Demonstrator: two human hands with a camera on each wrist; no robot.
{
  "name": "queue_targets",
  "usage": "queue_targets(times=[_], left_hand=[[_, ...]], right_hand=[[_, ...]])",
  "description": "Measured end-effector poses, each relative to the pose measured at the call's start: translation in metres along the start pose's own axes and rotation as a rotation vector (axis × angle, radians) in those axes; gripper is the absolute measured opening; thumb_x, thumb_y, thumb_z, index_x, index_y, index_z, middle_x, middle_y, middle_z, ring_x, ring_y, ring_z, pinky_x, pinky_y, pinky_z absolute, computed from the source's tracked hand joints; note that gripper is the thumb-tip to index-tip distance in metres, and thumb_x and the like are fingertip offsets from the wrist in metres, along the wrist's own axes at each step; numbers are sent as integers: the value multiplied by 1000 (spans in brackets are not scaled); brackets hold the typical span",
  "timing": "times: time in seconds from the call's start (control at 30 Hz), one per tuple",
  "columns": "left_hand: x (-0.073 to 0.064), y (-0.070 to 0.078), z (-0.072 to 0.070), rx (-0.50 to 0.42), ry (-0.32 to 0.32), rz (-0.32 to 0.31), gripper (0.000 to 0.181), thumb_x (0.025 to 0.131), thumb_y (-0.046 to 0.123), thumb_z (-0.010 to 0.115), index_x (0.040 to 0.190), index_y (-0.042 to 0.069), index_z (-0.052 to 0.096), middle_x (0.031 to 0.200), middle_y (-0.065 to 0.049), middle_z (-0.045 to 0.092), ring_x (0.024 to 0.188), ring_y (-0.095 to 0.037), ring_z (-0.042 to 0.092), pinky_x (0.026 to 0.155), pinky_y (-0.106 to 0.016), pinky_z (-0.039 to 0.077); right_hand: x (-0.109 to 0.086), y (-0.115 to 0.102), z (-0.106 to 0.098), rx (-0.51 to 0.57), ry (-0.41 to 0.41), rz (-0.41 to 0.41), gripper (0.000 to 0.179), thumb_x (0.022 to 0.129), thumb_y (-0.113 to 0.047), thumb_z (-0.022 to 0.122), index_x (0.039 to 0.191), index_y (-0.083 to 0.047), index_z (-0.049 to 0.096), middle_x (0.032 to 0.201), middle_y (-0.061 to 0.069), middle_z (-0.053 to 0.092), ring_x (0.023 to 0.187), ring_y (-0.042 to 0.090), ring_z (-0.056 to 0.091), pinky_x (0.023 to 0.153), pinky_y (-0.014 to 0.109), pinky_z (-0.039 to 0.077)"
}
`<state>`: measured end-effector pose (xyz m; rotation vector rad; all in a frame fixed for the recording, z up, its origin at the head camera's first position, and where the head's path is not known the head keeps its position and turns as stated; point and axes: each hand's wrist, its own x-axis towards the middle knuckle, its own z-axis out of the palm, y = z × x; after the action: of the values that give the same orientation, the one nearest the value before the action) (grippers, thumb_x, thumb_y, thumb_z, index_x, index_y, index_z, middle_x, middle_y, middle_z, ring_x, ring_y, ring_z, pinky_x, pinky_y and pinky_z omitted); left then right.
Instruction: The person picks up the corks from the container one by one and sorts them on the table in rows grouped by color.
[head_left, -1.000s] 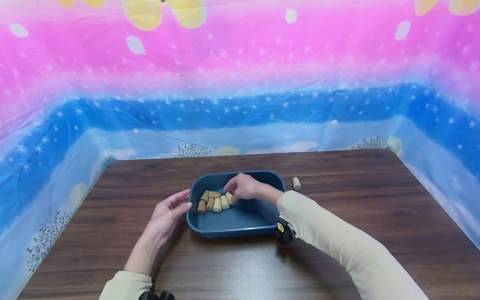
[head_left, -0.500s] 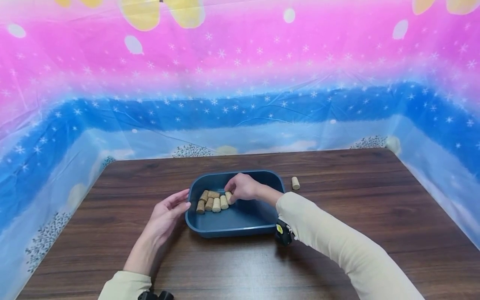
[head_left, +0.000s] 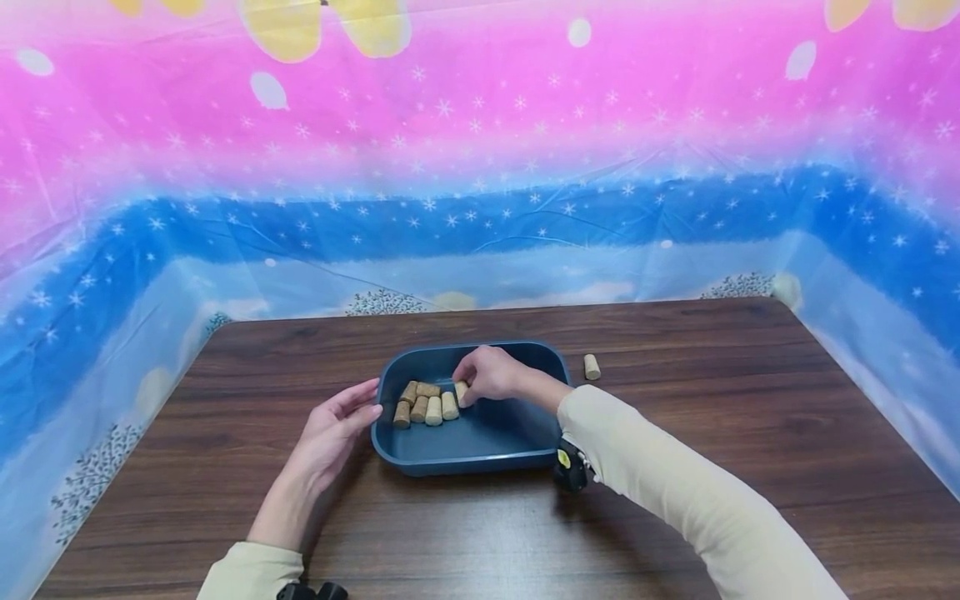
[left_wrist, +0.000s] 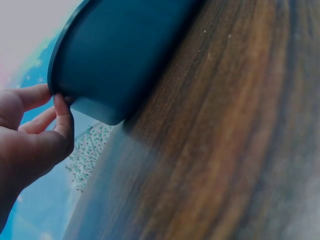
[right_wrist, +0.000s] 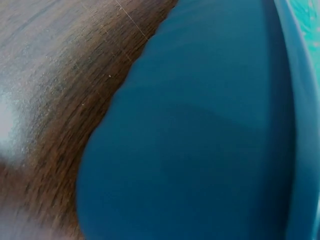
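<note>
In the head view my left hand (head_left: 330, 433) holds the left end of a dark blue plastic basin (head_left: 472, 461). The left wrist view has the fingertips of that hand (left_wrist: 35, 135) at the basin's rim. Inside the basin, my right hand (head_left: 491, 375) pinches a pale cork (head_left: 461, 392), partly hidden by the fingers. Just left of it, pale corks (head_left: 449, 406) and brown corks (head_left: 420, 407) lie side by side, with more brown corks (head_left: 428, 389) behind them. The right wrist view has only the basin's outer wall (right_wrist: 190, 125), not the hand.
One more pale cork (head_left: 592, 367) stands on the dark wooden table (head_left: 675, 375), right of the basin. A patterned cloth backdrop (head_left: 480, 217) surrounds the table's back and sides. A black wrist camera (head_left: 572, 465) sits by the basin's right front corner.
The right hand has shifted slightly to the right with the pale cork, leaving a small gap beside the neighbouring cork. The left hand stays at the basin's rim.
</note>
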<state>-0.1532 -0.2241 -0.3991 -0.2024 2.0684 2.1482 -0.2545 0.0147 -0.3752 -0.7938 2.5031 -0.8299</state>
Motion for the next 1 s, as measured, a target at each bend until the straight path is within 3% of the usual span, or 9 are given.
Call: queue_targets(times=[0.3, 0.67, 1.0], left_hand=[[0, -1, 0, -12, 2, 17, 55, 95, 9, 61, 145, -2, 39, 140, -17, 43, 118, -17, 49, 94, -18, 43], [0, 0, 0, 2, 1, 3, 52, 97, 6, 56, 146, -1, 37, 143, -19, 40, 121, -20, 47, 96, -19, 42], [-1, 0, 0, 4, 0, 7, 55, 96, 9, 60, 145, -1, 38, 141, -18, 42, 119, -18, 48, 93, -17, 43]], right_hand=[[-6, 5, -8, 118, 2, 12, 33, 83, -5, 75, 115, 0, 66, 105, 7, 66, 101, 19, 62, 85, 29, 51], [-19, 13, -20, 237, 29, -27, 43, 83, -13, 77, 122, 2, 64, 109, 7, 66, 101, 18, 62, 87, 33, 50], [-30, 19, -35, 335, 95, -10, 43, 84, -13, 76, 123, -1, 64, 105, 5, 67, 101, 20, 61, 88, 37, 50]])
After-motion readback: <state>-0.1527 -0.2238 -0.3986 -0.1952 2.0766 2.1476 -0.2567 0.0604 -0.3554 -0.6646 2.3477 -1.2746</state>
